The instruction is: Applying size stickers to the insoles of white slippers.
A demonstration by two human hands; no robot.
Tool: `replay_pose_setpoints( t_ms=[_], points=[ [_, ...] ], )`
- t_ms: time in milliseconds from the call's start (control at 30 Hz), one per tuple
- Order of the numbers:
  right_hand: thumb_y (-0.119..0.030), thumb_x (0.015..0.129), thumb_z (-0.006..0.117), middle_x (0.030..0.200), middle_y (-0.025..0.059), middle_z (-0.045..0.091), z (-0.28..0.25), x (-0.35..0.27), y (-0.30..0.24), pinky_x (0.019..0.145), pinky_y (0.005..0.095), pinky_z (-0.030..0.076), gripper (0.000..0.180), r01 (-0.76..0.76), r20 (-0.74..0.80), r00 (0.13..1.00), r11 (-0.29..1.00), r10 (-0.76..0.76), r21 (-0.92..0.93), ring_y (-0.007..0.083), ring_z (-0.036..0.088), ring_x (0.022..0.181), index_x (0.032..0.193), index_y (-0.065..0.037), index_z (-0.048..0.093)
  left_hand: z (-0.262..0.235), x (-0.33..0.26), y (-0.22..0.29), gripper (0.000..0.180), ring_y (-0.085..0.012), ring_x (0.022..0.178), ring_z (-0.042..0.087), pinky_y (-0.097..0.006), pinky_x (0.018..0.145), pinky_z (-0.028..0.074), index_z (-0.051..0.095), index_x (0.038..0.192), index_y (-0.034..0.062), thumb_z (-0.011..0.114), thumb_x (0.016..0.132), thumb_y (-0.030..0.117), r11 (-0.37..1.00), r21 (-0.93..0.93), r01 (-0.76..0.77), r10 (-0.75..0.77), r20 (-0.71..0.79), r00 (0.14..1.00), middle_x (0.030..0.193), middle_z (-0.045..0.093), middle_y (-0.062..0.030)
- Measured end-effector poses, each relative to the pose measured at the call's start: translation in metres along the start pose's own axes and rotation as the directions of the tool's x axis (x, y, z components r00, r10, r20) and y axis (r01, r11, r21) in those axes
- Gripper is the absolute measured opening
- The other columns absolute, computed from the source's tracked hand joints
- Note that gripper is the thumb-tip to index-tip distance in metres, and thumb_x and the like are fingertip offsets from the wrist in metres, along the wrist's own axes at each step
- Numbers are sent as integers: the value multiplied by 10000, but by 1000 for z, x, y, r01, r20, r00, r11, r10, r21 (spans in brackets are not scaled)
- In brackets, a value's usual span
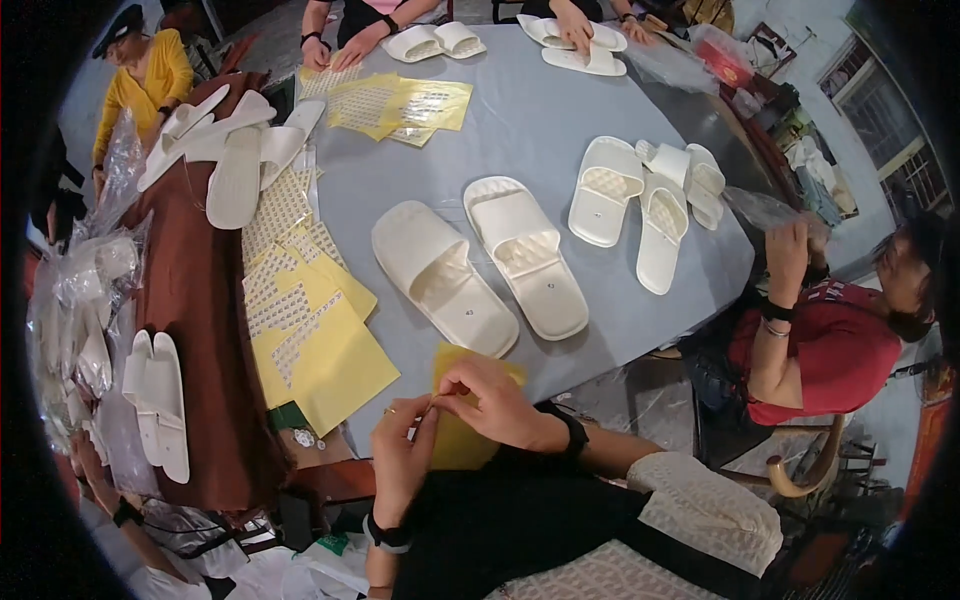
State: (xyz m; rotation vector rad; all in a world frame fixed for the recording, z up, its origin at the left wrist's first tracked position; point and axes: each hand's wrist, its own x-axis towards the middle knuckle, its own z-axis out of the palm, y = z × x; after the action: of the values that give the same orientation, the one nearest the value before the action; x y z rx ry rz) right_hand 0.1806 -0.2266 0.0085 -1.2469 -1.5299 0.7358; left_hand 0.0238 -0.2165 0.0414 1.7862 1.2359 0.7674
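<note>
1. Left hand (402, 447): comes up from the lower edge, dark band at the wrist, fingers curled, thumb and forefinger pinched at the left edge of a yellow sticker sheet (462, 425). Clenched on that edge, as far as shows.
2. Yellow sticker sheet: plain yellow, roughly square, held over the near rim of the grey table (520, 120), between the two hands. Hands cover most of it; only the top corner and lower part show.
3. Right hand (492, 397): just right of the left one, fingertips almost touching it, forearm running off right with a black wrist band. Thumb and forefinger pinch something tiny at the sheet's top edge; too small to make out what.
4. Beyond the grip, on the table: pair of white slippers (480, 262), soles up, side by side, small mark on each sole.
5. Left of the grip: loose yellow sheets (320, 350) with grids of small stickers, overlapping, on the table edge and the brown cloth (195, 300).
6. Further left: another white pair (160, 400) on the cloth, clear bags (85, 300) piled beside it, partly cut off by the lens rim.
7. Far right of the grip: more white slippers (650, 195) in a loose heap; a person in a red shirt (830, 350) seated past the table edge, hands raised on clear plastic.
</note>
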Motion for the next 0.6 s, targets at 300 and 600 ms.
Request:
replay_pose_setpoints(
  t_ms=[300,600],
  points=[
    [-74,779,659,760,85,536,-5,-9,-2,643,371,405,176,29,40,999,1000,-29,12,269,545,707,862,-46,506,2,-5,0,171,-179,721,564,-265,680,453,621,979,-13,605,810,3,996,-76,39,-35,46,998,801,600,-102],
    [-161,908,546,807,46,548,-33,-6,26,618,245,416,140,-200,-18,979,976,202,82,123,533,732,929,-30,504,-52,17,-26,161,-344,758,558,-383,688,445,626,936,14,524,813,2,957,283,-67,92,-77,993,803,589,-182]
  ],
)
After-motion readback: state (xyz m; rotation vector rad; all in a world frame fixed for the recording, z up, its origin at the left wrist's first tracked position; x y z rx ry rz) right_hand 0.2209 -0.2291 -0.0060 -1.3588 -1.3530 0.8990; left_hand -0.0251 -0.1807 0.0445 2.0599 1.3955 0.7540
